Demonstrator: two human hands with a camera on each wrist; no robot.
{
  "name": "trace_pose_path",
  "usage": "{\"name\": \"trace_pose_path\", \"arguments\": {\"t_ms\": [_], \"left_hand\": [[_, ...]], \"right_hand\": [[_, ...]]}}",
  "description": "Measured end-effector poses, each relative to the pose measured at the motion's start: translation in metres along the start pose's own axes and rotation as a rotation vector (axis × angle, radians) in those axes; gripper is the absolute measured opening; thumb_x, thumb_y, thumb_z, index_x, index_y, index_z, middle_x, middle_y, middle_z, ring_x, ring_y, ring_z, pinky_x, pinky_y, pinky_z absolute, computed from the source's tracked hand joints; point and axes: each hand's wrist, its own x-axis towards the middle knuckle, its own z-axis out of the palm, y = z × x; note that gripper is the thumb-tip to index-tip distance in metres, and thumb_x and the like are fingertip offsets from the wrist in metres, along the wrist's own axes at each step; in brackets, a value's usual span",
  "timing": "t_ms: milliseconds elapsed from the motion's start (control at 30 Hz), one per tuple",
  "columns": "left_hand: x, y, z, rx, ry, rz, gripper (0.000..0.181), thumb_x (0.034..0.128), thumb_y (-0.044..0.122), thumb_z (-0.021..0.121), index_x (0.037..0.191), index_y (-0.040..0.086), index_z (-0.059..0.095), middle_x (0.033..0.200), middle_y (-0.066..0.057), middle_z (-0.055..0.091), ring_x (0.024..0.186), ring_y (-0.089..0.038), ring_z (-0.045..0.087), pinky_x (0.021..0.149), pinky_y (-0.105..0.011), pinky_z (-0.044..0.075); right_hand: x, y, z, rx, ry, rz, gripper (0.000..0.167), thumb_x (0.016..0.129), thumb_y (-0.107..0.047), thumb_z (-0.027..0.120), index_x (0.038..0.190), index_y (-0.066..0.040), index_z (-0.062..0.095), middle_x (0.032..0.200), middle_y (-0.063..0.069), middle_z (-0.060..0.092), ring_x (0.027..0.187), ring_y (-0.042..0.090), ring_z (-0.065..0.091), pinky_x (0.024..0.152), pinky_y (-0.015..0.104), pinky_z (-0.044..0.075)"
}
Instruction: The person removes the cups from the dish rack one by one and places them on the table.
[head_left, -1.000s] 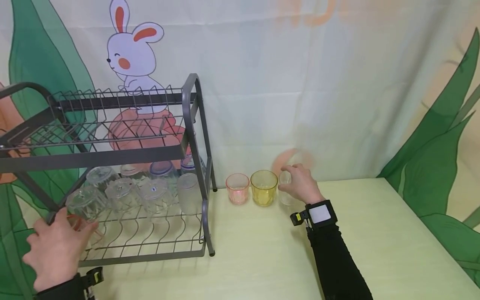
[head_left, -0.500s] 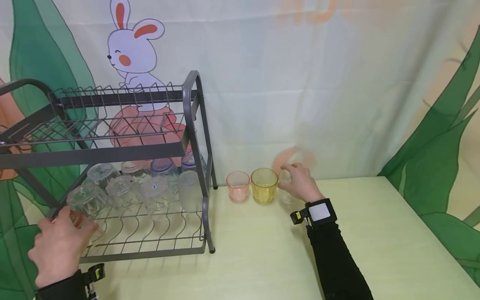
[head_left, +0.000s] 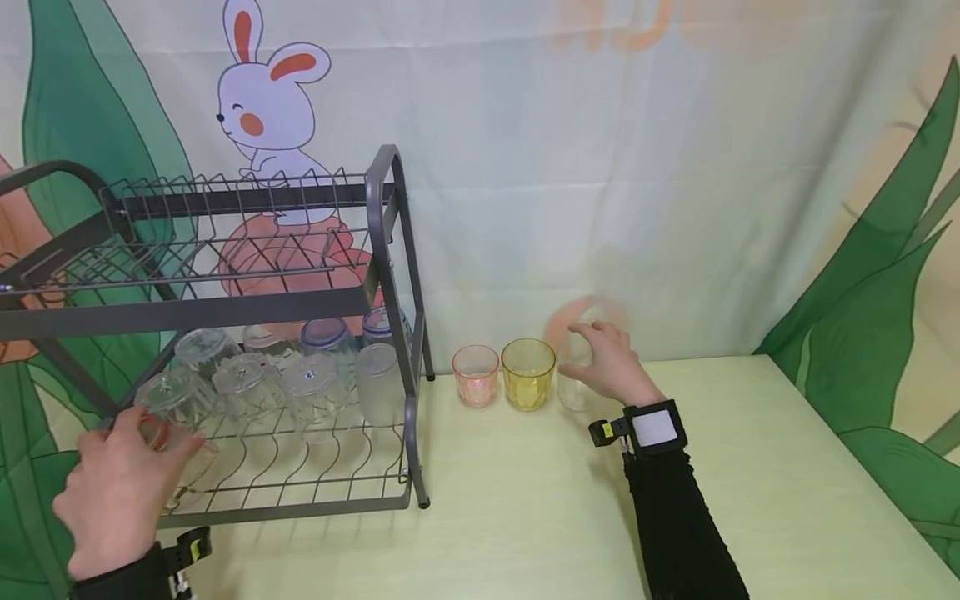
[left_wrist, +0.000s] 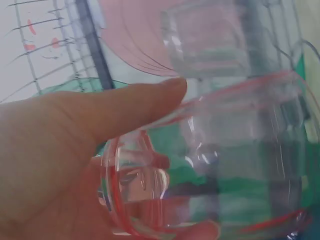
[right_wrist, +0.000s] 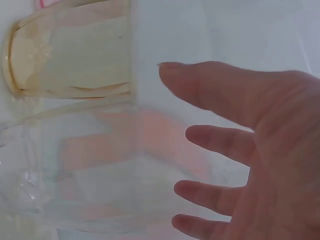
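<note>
At the front left of the dish rack's lower shelf, my left hand (head_left: 120, 492) grips a clear glass with a red rim (left_wrist: 235, 160). In the left wrist view the thumb lies along its side, and the base faces the hand. On the table my right hand (head_left: 611, 362) is spread beside a clear glass (head_left: 573, 395). The right wrist view shows its fingers (right_wrist: 215, 142) apart from that glass. A yellow glass (head_left: 528, 385) and a pink glass (head_left: 476, 387) stand to the left of the clear one, in a row.
The dark two-tier dish rack (head_left: 225, 307) fills the left side. Several clear glasses (head_left: 246, 390) stand upside down on its lower shelf, two with blue bands (head_left: 327, 335) at the back. A printed curtain (head_left: 510, 208) hangs behind the pale table (head_left: 525, 517).
My right hand has let go of the clear glass and drawn slightly up and right, its fingers wider apart. My left hand stays at the rack with the red-rimmed glass, tilting slightly.
</note>
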Motion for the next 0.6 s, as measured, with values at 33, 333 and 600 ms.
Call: {"name": "trace_pose_path", "arguments": {"t_ms": [33,333,600], "left_hand": [[0.000,0.001,0.000,-0.001,0.006,0.005,0.102,0.0842,0.073,0.054,0.152,0.002,0.025,0.137,-0.042,0.025,0.105,-0.063,0.037,0.082,-0.077,0.029],[-0.020,0.024,-0.012,-0.061,-0.004,0.158,0.105,0.0834,0.078,0.047,0.154,0.003,0.024,0.139,-0.038,0.029,0.115,-0.059,0.034,0.083,-0.075,0.028],[-0.043,0.048,-0.012,-0.155,-0.038,0.298,0.096,0.0878,0.070,0.052,0.151,0.002,0.029,0.133,-0.036,0.038,0.113,-0.054,0.040,0.083,-0.071,0.032]], "right_hand": [[-0.002,-0.001,-0.002,0.003,0.008,-0.007,0.069,0.089,-0.033,0.072,0.147,-0.009,0.044,0.149,0.026,0.031,0.136,0.049,0.021,0.096,0.075,0.028],[-0.023,-0.017,-0.023,0.048,0.065,-0.054,0.064,0.091,-0.030,0.070,0.146,-0.008,0.044,0.151,0.025,0.028,0.139,0.047,0.016,0.102,0.069,0.027],[-0.051,-0.030,-0.023,0.081,0.056,-0.090,0.062,0.092,-0.029,0.069,0.145,-0.007,0.045,0.151,0.028,0.026,0.139,0.047,0.016,0.102,0.069,0.028]]}}
